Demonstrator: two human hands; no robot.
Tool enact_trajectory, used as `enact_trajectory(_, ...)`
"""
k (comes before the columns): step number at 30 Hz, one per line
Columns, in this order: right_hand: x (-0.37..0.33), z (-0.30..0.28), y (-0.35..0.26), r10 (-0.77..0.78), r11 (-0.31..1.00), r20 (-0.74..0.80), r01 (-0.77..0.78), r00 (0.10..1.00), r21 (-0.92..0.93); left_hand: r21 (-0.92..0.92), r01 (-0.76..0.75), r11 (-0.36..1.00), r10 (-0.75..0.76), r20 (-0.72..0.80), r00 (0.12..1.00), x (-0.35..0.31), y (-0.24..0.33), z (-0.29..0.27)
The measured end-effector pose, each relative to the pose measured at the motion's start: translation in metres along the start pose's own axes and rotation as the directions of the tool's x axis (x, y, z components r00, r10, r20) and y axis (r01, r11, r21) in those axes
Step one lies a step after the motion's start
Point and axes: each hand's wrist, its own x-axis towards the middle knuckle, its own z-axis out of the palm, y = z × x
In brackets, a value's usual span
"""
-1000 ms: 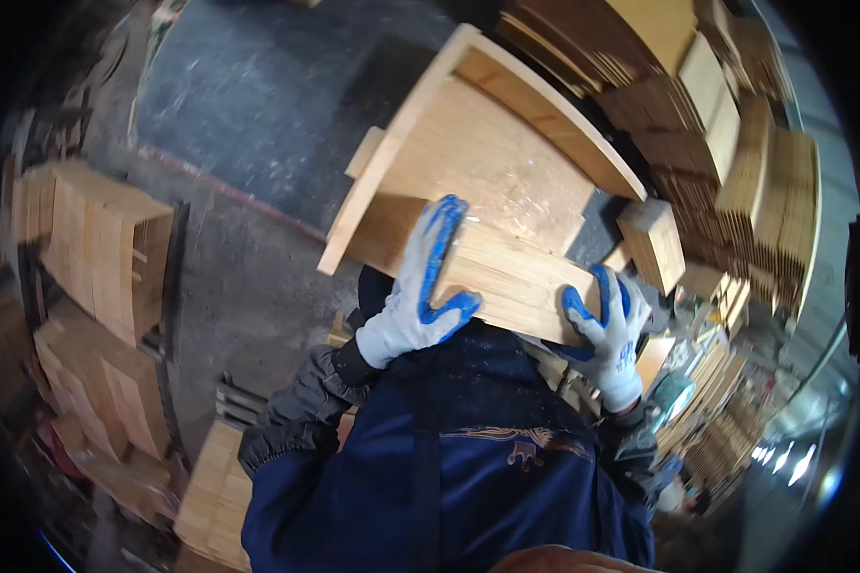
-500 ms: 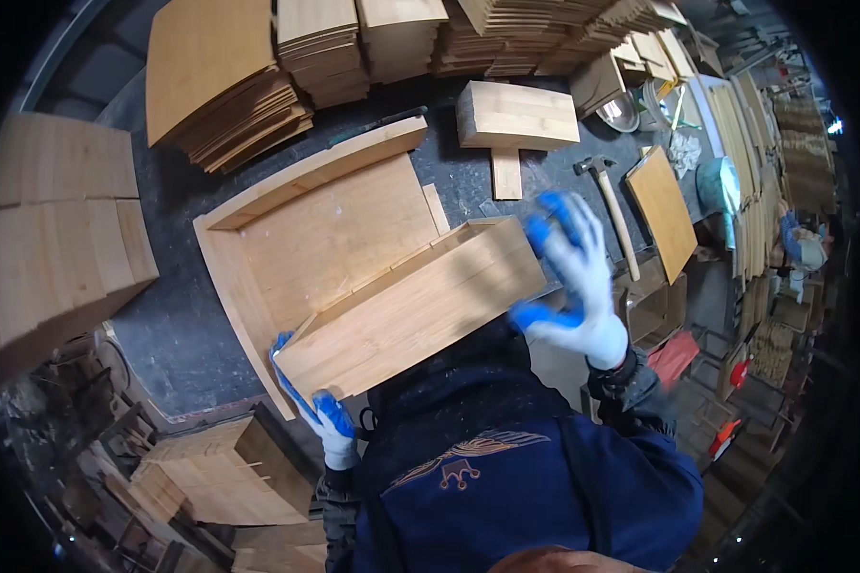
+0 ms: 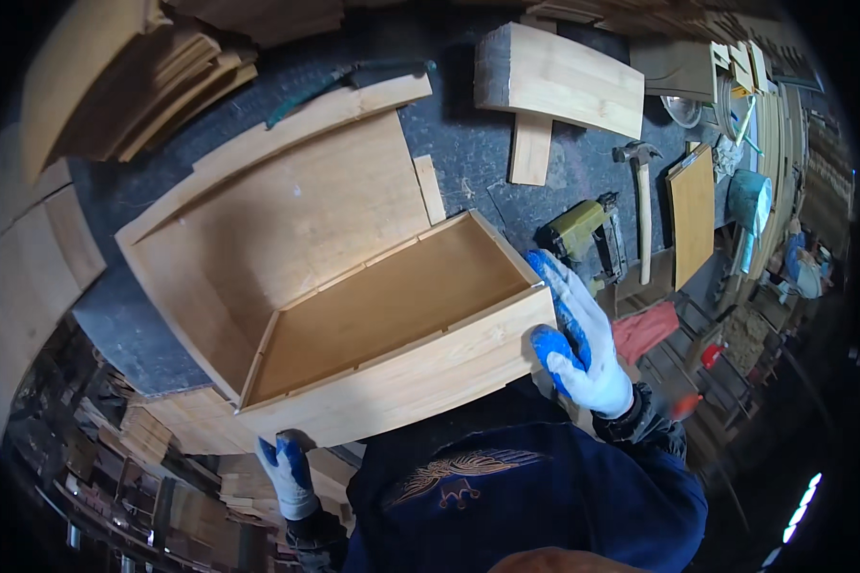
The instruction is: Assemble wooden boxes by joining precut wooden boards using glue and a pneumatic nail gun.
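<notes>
A shallow wooden drawer box [image 3: 401,368] is tilted in front of me, its thin inner panel facing up. My right hand [image 3: 583,339], in a white glove with blue coating, is closed on its right end, fingers along the end and thumb at the near corner. At the lower left corner is my left hand [image 3: 287,475], similarly gloved, fingers apart and tips at the box's lower edge; contact there is unclear. Behind the box, a larger wooden frame with a panel [image 3: 325,191] lies on the dark workbench [image 3: 143,334].
An olive nail gun [image 3: 583,234] lies right of the box, then a hammer [image 3: 644,215] and a flat board [image 3: 691,220]. A wooden block [image 3: 564,81] rests on a strip farther back. Board stacks [image 3: 96,67] stand at the far left; a turquoise container [image 3: 749,205] is at right.
The drawer box has tipped so its inside shows. My right hand has moved from above its right end onto it. My left hand has shifted lower, beneath the left corner.
</notes>
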Motion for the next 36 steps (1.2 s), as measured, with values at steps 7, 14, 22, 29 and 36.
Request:
enact_trajectory(7, 0.008, -0.005, -0.006, 0.054, 0.997, 0.087, -0.049, 0.995, -0.065, 0.052, 0.005, 0.999, -0.005, -0.006, 1.000, -0.006, 0.001, -0.004)
enact_trajectory(14, 0.002, 0.000, -0.004, 0.080, 0.997, 0.052, -0.080, 0.995, 0.001, 0.074, 0.007, 0.997, -0.004, -0.035, 0.999, -0.012, -0.019, -0.022)
enact_trajectory(22, 0.003, -0.010, 0.023, 0.089, 0.930, 0.085, -0.114, 0.992, 0.349, 0.005, -0.065, 0.998, 0.065, 0.054, 0.996, 0.010, 0.034, 0.011)
enact_trajectory(29, 0.019, -0.016, 0.080, -0.536, 0.841, -0.021, 0.537, 0.844, 0.064, 0.637, -0.681, 0.361, 0.770, 0.207, 0.603, -0.021, 0.104, 0.104)
enact_trajectory(36, 0.048, 0.000, 0.099, -0.643, 0.692, -0.049, 0.608, 0.764, 0.389, 0.568, -0.816, -0.112, 0.522, 0.732, 0.437, 0.001, 0.132, 0.194)
